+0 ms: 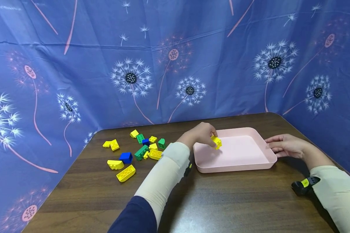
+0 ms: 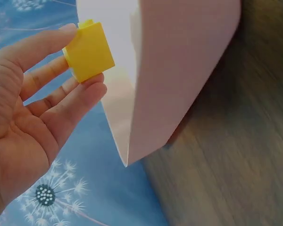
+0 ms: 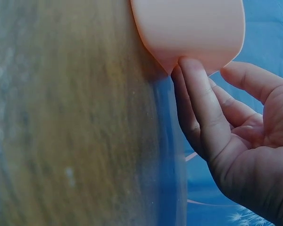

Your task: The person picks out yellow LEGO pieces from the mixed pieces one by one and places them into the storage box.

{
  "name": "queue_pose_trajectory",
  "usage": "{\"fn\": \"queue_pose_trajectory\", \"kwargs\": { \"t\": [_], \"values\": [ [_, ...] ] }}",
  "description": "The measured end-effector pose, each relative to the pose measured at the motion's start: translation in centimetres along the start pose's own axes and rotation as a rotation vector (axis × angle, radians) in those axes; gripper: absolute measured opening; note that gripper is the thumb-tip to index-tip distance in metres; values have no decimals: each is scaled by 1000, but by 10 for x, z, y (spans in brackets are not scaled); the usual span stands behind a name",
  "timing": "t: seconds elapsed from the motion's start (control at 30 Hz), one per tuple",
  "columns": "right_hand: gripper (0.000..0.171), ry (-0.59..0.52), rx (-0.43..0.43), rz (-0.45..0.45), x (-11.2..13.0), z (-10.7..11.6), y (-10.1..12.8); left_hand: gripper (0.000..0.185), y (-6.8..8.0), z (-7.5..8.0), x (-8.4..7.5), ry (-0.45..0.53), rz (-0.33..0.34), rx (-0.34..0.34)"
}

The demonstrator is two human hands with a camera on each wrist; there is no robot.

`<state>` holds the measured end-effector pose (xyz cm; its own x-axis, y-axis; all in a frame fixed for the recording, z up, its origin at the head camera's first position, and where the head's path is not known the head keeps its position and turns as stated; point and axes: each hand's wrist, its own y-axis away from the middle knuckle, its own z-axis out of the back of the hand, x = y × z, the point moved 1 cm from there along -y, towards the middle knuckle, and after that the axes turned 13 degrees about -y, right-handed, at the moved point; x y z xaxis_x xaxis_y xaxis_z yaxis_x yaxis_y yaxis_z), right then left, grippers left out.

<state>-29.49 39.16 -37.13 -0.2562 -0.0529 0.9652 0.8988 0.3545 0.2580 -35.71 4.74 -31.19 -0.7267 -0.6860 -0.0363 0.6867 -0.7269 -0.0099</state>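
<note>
While the left hand (image 1: 199, 134) hangs over the tray's (image 1: 236, 166) left side, just right of frame centre, it's pinching a yellow brick (image 1: 216, 141) between thumb and fingertips, so the brick sits just above the pink floor and isn't down on it. Wrist view shows the same pinch, brick (image 2: 88, 51) held at the fingertips (image 2: 92, 82). Over at the right, the right hand (image 1: 285, 145) has straight, relaxed fingers (image 3: 198, 94) pressed to the tray's rim, looks like it's steadying it so it won't slide. Rest of the bricks (image 1: 134, 150) are scattered left of centre on the table (image 1: 221, 200), well apart from the tray.
</note>
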Motion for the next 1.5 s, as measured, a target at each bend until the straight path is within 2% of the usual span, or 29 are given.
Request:
{"fn": "queue_pose_trajectory", "kwargs": {
  "t": [0.23, 0.47, 0.67, 0.9, 1.1, 1.17, 1.3, 1.37, 1.5],
  "values": [
    [46, 8, 19, -2, 5, -5, -4, 36, -16, -2, -12, -11, 112, 56],
    [53, 18, 31, -1, 10, -11, -9, 30, -22, -6, -17, 95, 248, 116],
    [47, 21, 38, 5, 14, -11, -11, 23, -21, -6, -18, 63, 278, 126],
    [44, 29, 34, 0, 17, -10, -14, 22, -20, -4, -18, 47, 248, 126],
    [48, 33, 31, -12, 14, -8, -13, 25, -20, -6, -21, 70, 266, 128],
    [43, 25, 30, -15, 10, -6, -11, 28, -22, -7, -23, 64, 267, 140],
    [25, -18, 46, -16, 4, -1, -4, 37, -22, -2, -25, -23, 198, 145],
    [22, -40, 61, -12, 2, 0, -3, 42, -19, 4, -22, -72, 145, 123],
    [23, -49, 69, -9, 1, 1, -4, 45, -1, 18, -10, -108, 48, 49]
  ]
}}
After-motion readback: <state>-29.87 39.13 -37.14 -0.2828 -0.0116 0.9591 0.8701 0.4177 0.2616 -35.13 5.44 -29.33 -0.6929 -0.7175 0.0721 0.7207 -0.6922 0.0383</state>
